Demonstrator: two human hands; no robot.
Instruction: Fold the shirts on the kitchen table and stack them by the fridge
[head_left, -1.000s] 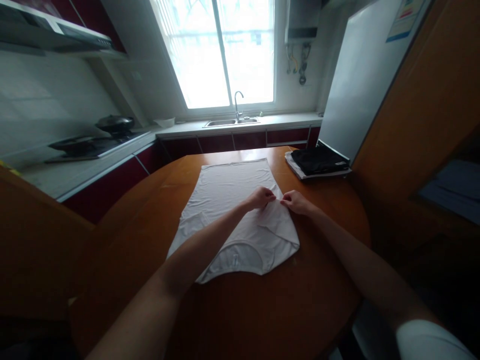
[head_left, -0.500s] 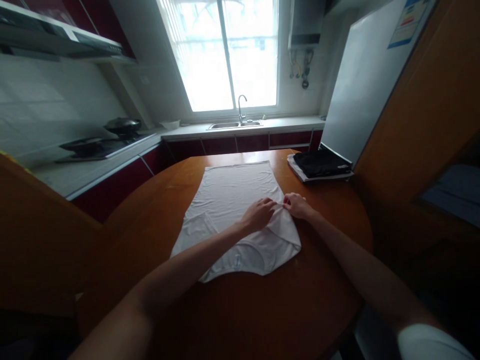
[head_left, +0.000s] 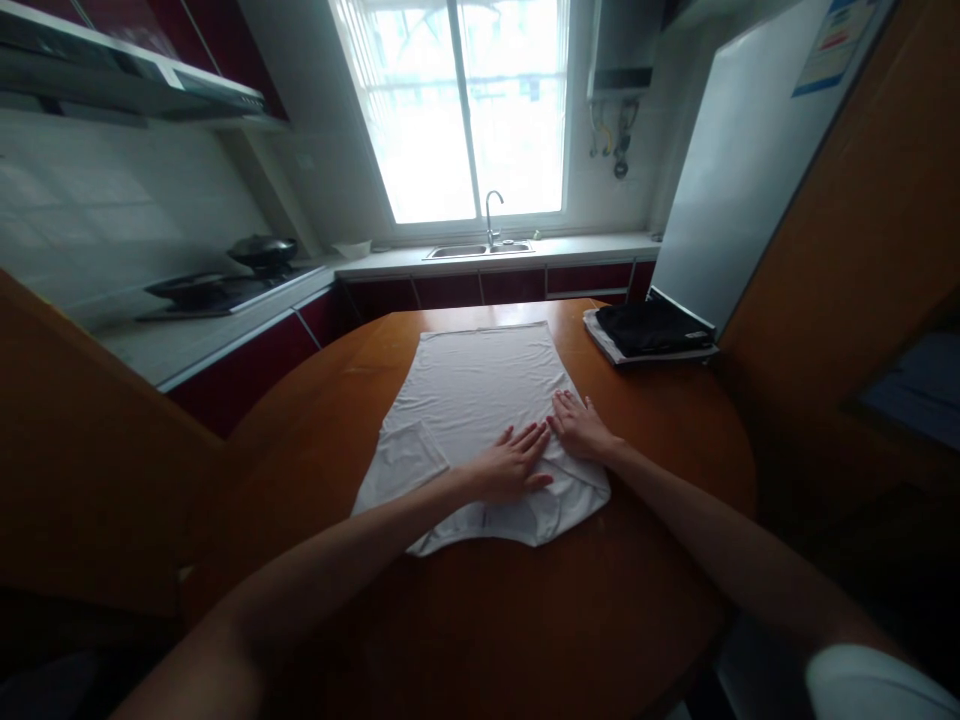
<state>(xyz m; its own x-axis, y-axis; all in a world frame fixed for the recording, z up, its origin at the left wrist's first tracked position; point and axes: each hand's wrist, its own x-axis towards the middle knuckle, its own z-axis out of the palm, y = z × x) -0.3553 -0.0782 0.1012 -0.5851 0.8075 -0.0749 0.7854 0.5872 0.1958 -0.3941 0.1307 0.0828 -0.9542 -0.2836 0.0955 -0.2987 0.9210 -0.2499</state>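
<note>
A white T-shirt [head_left: 480, 370] lies spread on the wooden table, its neckline toward me and its hem at the far side. Both sleeves are folded inward over the body. My left hand [head_left: 511, 465] rests flat on the shirt right of its middle, fingers spread. Close beside it, my right hand [head_left: 579, 425] lies flat on the folded right sleeve, fingers stretched out. The fingertips of the two hands nearly meet. Part of the neckline is hidden under my left hand and forearm.
On the round wooden table [head_left: 315, 420], a stack of folded dark clothes [head_left: 649, 328] lies at the back right. Beyond are a counter with a sink [head_left: 480, 250], a stove with pans [head_left: 262, 252] at left and a fridge [head_left: 735, 160] at right.
My hands were pinching the right sleeve's cloth near the shirt's right edge. Now they have let go and lie flat on it, the right hand shifted inward. The view has turned slightly left.
</note>
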